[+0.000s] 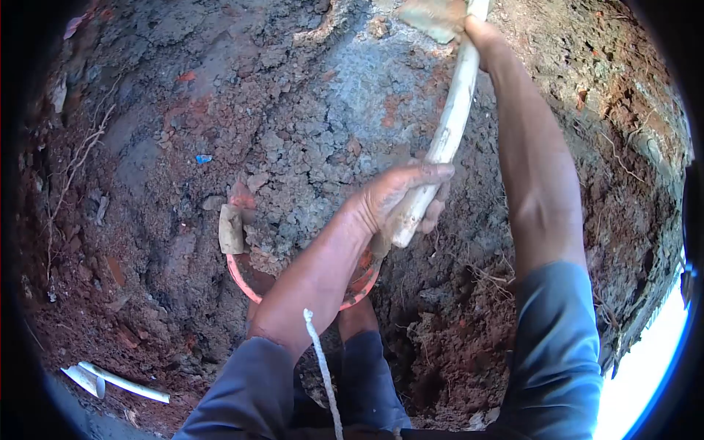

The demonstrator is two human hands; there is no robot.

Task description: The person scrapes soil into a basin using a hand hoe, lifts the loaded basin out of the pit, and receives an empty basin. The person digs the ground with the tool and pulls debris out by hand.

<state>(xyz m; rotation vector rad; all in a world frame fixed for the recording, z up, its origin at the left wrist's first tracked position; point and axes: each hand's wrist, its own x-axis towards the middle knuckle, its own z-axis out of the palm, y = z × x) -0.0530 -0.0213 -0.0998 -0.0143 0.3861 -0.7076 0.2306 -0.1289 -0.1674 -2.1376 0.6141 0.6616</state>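
A hoe with a pale wooden handle slants from the middle of the view up to the top edge. Its flat, dirt-smeared blade is partly cut off and blurred. My left hand is wrapped around the handle's lower end, thumb lying along the wood. Farther up, close to the blade, my right hand grips the same handle. Below my left forearm, an orange-red curved band with a tan tube-like piece lies near my legs, partly hidden by the forearm.
Rough, clumpy soil fills most of the view, with thin roots at the left. A small blue scrap lies on it. White curved pieces are at lower left. A whitish cord hangs before my body.
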